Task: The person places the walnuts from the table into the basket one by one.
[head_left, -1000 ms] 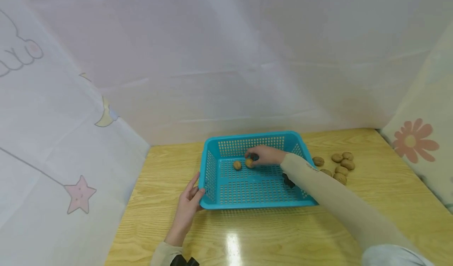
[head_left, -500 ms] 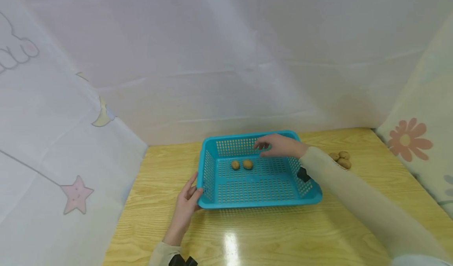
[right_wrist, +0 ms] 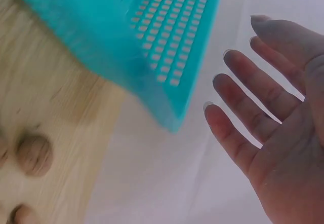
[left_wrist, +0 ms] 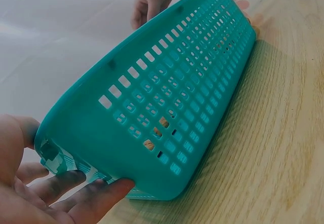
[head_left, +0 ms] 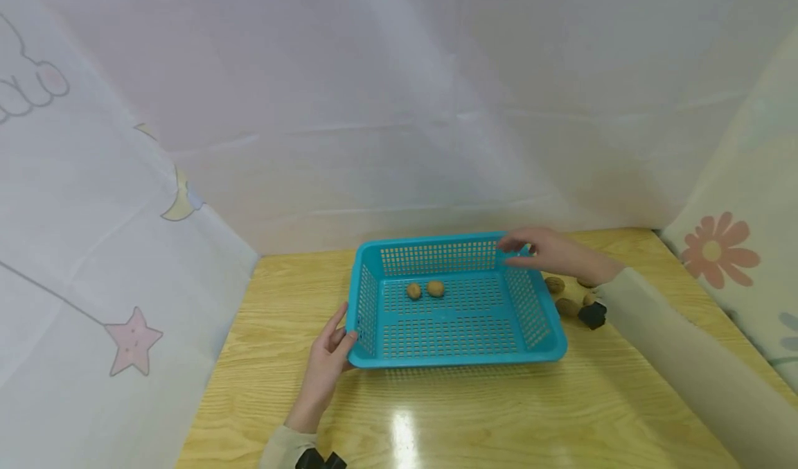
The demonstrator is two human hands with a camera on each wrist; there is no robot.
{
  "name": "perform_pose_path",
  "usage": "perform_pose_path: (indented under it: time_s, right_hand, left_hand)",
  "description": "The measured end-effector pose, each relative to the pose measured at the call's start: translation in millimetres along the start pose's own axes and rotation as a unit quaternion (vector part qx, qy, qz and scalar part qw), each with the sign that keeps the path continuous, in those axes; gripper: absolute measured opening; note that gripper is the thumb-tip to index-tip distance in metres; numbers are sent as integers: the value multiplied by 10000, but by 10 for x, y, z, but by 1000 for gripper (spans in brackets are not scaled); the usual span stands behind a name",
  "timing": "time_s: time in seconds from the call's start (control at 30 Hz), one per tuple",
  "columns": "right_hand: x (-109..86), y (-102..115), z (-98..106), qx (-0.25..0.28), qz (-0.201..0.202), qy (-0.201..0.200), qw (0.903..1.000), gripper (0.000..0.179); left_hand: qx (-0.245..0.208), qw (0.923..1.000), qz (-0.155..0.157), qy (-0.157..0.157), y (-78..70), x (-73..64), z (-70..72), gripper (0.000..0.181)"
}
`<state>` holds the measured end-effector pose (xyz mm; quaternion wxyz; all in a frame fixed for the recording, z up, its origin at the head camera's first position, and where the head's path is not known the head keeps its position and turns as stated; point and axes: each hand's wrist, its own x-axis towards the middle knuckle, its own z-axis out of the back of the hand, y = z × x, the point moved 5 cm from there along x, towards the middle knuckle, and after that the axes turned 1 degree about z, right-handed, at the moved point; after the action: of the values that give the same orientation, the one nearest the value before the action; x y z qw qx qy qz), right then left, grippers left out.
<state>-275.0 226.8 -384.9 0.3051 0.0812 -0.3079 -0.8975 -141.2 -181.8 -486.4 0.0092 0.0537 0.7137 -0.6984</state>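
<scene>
A blue plastic basket (head_left: 461, 362) with slotted walls stands on the wooden table. On its floor, left of the middle, two walnuts (head_left: 436, 288) lie side by side. My left hand (head_left: 325, 358) holds the basket's left end, thumb on the rim and fingers against the outer wall in the left wrist view. Over the back right corner of the basket hovers my right hand (head_left: 548, 251); its palm (right_wrist: 288, 178) is bare in the right wrist view, fingers spread. Several more walnuts (head_left: 554, 285) lie on the table just right of the basket, partly covered by the right wrist and sleeve.
The wooden table (head_left: 299, 282) runs up to a pale cloth backdrop (head_left: 386, 143) behind the basket. Printed cloth also hangs at the left and right sides. A black strap piece (head_left: 592, 314) sits on the right wrist.
My right hand has let go of a walnut beside the other one in the basket, then risen and moved right to the far corner. The left hand keeps its place on the basket.
</scene>
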Motion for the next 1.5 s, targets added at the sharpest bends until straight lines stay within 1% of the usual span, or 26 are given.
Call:
perform_pose_path:
  time_s: [0.2, 0.33, 0.57, 0.67, 0.73, 0.93, 1.03, 1.13, 1.27, 1.4, 1.5]
  right_hand:
    - [-327, -106, 106, -223, -124, -240, 9994, 39]
    - [-515, -236, 167, -361, -200, -453, 9981, 36]
    - [-844, -533, 241, -634, -403, -762, 9943, 31]
    - [-962, -684, 271, -633, -496, -932, 9924, 31]
    - [-1029, -793, 293, -631, -628, -1017, 9908, 31]
    - [-1177, -1060, 290, -741, -833, -1121, 9874, 33]
    - [-1224, -1155, 256, -830, -860, -1142, 9862, 33]
    - [-1255, -1246, 233, -801, -947, -1184, 9852, 36]
    - [-1292, -1408, 206, -605, -1210, -1192, 9836, 42]
    - [-1342, -1610, 153, -432, -1552, -1054, 9813, 50]
    - [-1374, -1746, 121, -432, -1766, -936, 9789, 55]
  left_hand:
    - [100, 9999, -3, -22, -3, -8, 0, 62]
    - [98, 9999, -7, -20, 1, -8, 0, 62]
    - [72, 10000, -2, -28, 8, 8, 6, 62]
    - [69, 10000, 6, -37, 4, 12, 5, 62]
    - [66, 10000, 14, -40, 2, 10, 4, 62]
    - [74, 10000, 23, -45, 0, -1, 0, 62]
    - [82, 10000, 15, -42, 1, 0, 0, 61]
    - [74, 10000, 19, -31, 2, 2, 0, 61]
    - [66, 10000, 29, -18, 1, 0, 0, 61]
    - [68, 10000, 27, -7, -1, -3, -2, 62]
    - [77, 10000, 16, 0, 1, 0, -3, 63]
